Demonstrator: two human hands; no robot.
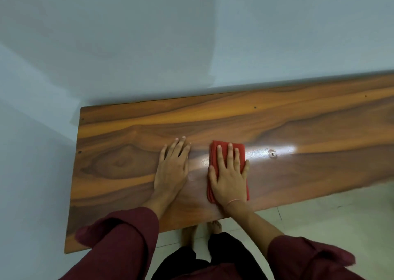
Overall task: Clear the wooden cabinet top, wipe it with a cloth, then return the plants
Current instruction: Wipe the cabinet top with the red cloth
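The wooden cabinet top is a long glossy board with dark grain, running from the lower left to the right edge. A folded red cloth lies on it near the middle. My right hand presses flat on the cloth with straight, spread fingers. My left hand rests flat on the bare wood just left of the cloth, palm down, fingers straight. No plants are in view.
Pale blue walls meet the cabinet at its back and left end. A light tiled floor shows in front of the cabinet, with my bare feet close to its front edge. A small knot marks the wood right of the cloth.
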